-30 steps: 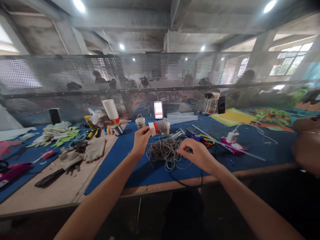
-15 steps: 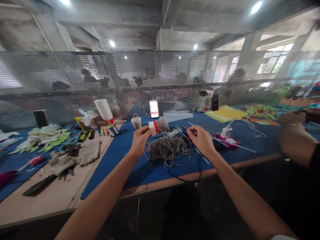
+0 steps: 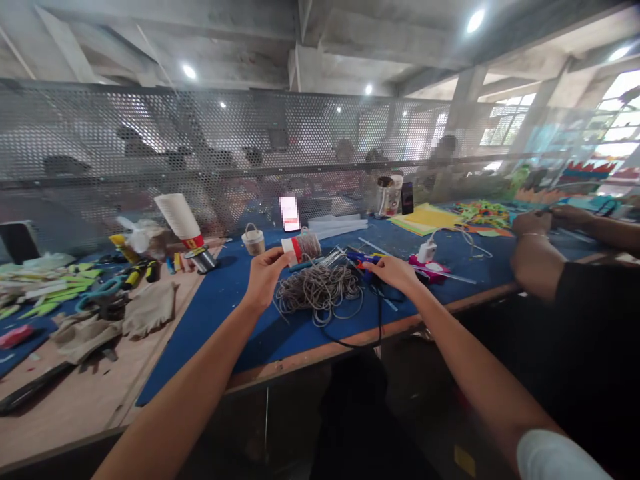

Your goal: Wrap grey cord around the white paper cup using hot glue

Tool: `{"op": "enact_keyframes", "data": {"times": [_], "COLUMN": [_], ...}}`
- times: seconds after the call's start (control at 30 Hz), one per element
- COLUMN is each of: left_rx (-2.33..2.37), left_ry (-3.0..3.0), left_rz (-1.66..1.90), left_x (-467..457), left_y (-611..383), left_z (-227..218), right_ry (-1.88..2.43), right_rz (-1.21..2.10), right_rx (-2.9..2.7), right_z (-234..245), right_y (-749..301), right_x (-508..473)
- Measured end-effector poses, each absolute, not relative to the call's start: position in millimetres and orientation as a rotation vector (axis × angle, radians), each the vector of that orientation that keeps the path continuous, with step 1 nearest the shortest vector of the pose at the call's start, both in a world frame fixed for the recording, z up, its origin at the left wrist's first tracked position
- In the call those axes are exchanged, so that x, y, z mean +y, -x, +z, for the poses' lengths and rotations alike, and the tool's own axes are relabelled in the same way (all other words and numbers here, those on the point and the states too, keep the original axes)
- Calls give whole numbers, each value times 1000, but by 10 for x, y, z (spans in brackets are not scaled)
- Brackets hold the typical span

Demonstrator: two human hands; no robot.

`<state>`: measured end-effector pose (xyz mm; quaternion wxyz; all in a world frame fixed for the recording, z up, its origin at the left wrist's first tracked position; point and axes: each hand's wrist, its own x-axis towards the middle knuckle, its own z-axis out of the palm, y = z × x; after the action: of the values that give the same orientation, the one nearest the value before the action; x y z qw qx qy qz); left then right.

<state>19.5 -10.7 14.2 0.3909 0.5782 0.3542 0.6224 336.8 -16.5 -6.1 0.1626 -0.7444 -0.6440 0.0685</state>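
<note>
My left hand [image 3: 263,272] is closed on a small paper cup [image 3: 300,247] wrapped partly in grey cord with a red band, held above the blue mat [image 3: 235,293]. A loose pile of grey cord [image 3: 320,293] lies just below it. My right hand [image 3: 395,272] rests palm down to the right of the pile, over a dark tool with a black cable [image 3: 373,320]; its fingers are curled on that tool beside blue and red tools [image 3: 363,257].
A perforated metal screen [image 3: 200,153] runs along the back of the bench. Stacked paper cups [image 3: 179,220], a tiny basket [image 3: 253,240], a phone [image 3: 289,213] and cloth scraps [image 3: 145,310] lie to the left. A co-worker's arms [image 3: 540,250] work at the right near coloured paper [image 3: 430,219].
My right hand left the cord pile and moved right and forward onto the tools. The view swung rightwards; the left hand kept holding the cup.
</note>
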Motion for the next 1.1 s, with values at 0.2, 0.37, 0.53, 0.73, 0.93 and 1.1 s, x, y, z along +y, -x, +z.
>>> {"op": "enact_keyframes", "data": {"times": [0.2, 0.37, 0.53, 0.73, 0.93, 1.1], "left_rx": [882, 883, 857, 836, 832, 836], "left_ry": [-1469, -1453, -1450, -1446, -1396, -1359], "left_rz": [1575, 1580, 1569, 1542, 1515, 1500], "left_x": [-72, -71, -72, -70, -61, -86], "left_y": [-190, -194, -189, -189, -192, -215], "left_z": [106, 108, 99, 82, 68, 90], "right_ry": [2169, 2105, 1997, 1361, 815, 762], "right_rz": [264, 376, 401, 793, 1287, 1325], "right_rx": [-1881, -1773, -1644, -1125, -819, -858], "right_z": [-16, -8, -53, -114, -27, 45], "right_y": [-3343, -3357, -3436, -3329, -3104, -3022], "right_x": [-6, -10, -136, -321, -438, -470]}}
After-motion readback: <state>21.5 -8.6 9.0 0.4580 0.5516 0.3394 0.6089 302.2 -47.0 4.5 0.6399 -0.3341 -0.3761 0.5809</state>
